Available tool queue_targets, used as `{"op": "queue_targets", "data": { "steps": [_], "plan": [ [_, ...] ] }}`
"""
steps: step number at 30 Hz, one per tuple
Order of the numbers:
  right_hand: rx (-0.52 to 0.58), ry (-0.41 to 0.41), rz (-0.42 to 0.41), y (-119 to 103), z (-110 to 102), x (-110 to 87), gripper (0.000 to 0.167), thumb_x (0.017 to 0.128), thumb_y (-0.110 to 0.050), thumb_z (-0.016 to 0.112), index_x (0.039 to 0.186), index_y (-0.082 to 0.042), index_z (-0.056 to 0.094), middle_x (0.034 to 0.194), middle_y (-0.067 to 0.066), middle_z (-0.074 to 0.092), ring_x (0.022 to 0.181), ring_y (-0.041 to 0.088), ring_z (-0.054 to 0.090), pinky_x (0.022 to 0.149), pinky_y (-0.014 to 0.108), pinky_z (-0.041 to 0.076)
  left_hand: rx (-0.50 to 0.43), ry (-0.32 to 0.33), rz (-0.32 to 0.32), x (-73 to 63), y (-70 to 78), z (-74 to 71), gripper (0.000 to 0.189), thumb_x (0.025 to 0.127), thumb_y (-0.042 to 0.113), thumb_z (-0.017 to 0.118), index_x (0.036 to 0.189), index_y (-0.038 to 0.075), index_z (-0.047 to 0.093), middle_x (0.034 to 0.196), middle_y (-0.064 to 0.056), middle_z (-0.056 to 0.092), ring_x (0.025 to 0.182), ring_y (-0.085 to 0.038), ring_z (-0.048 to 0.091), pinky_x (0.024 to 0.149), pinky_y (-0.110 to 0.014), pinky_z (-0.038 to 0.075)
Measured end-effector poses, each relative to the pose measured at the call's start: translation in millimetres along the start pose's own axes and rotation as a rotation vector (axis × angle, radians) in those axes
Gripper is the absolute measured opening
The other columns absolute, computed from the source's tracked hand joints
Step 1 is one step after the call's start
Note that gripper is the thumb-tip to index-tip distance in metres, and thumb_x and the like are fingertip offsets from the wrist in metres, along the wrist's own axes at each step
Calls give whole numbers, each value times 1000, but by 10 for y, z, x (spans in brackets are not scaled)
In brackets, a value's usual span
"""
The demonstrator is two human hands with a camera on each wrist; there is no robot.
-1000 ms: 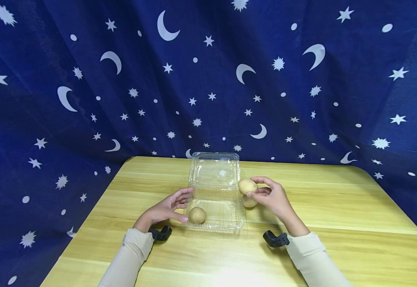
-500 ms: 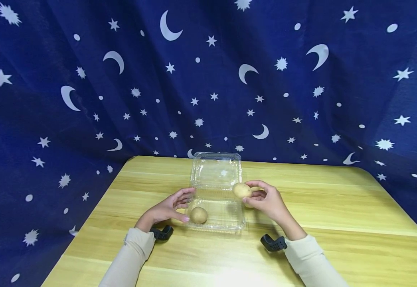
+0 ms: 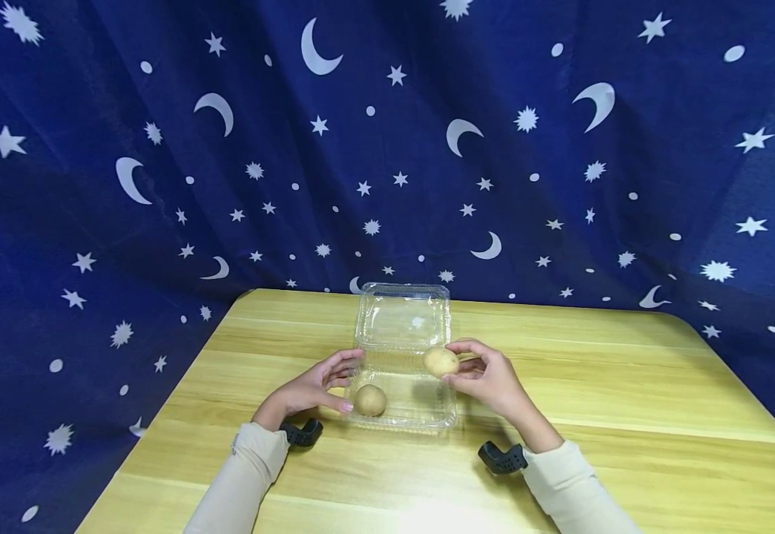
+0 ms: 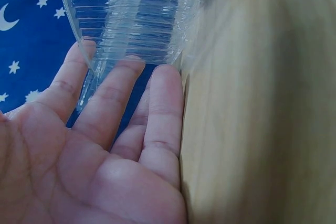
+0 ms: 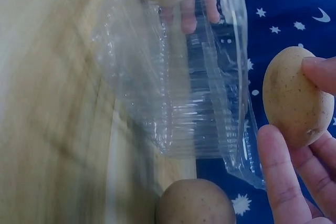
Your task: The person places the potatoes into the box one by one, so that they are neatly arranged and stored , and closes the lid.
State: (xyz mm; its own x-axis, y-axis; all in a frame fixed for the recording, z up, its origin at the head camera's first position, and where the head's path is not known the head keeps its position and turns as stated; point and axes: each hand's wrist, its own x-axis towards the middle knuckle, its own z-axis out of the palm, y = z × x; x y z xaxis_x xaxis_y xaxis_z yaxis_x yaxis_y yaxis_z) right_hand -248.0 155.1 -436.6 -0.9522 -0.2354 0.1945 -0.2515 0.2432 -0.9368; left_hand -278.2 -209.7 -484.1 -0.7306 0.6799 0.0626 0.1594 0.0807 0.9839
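A clear plastic clamshell box (image 3: 420, 417) stands on the table with its lid (image 3: 403, 317) raised at the back. One potato (image 3: 370, 400) lies in the left front of its base. My right hand (image 3: 494, 380) pinches another potato (image 3: 441, 362) between thumb and fingers, over the right side of the box. A third potato (image 5: 195, 203) sits beside the box in the right wrist view; the right hand hides it in the head view. My left hand (image 3: 314, 387) has relaxed fingers, with fingertips (image 4: 131, 64) against the box's left wall.
The wooden table (image 3: 627, 386) reaches out on both sides of the box. Behind it hangs a blue curtain (image 3: 334, 148) with white moons and stars. Black wrist devices, such as the right one (image 3: 502, 458), sit close above the tabletop.
My right hand has carried its potato leftward and slightly toward me, from beside the box to over its right side. The left hand has stayed at the box. The head view has shifted slightly.
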Motion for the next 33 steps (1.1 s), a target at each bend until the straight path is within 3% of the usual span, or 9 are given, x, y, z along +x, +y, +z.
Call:
{"op": "queue_targets", "data": {
  "steps": [7, 17, 26, 33],
  "plan": [
    [-14, -4, -27, -3, 63, -3, 47, 85, 9, 84, 129, 15, 66, 136, 31, 60, 103, 34, 73, 84, 24, 62, 6, 0, -7, 2, 3, -1, 102, 93, 16, 88, 168, -6, 22, 173, -30, 24, 157, -51, 25, 121, -34, 37],
    [14, -36, -30, -23, 187, 30, 50, 85, 8, 85, 131, 14, 66, 135, 31, 55, 103, 32, 70, 87, 26, 62, 1, -1, -2, 4, 2, 1, 102, 93, 17, 88, 167, -6, 22, 173, -31, 25, 157, -52, 25, 118, -27, 39],
    [28, -79, -29, -38, 292, 78, 49, 86, 7, 83, 131, 15, 64, 135, 32, 61, 107, 37, 70, 86, 27, 62, 8, 1, -6, 0, 16, 9, 102, 93, 18, 88, 167, -6, 23, 173, -30, 24, 157, -52, 25, 126, -53, 32],
    [31, -106, -17, -63, 365, 111, 49, 86, 7, 83, 131, 14, 65, 135, 31, 63, 107, 36, 71, 84, 28, 63, 1, -1, -7, 5, 11, 3, 102, 93, 19, 88, 167, -6, 23, 173, -30, 24, 157, -52, 25, 125, -49, 33]
  ]
}}
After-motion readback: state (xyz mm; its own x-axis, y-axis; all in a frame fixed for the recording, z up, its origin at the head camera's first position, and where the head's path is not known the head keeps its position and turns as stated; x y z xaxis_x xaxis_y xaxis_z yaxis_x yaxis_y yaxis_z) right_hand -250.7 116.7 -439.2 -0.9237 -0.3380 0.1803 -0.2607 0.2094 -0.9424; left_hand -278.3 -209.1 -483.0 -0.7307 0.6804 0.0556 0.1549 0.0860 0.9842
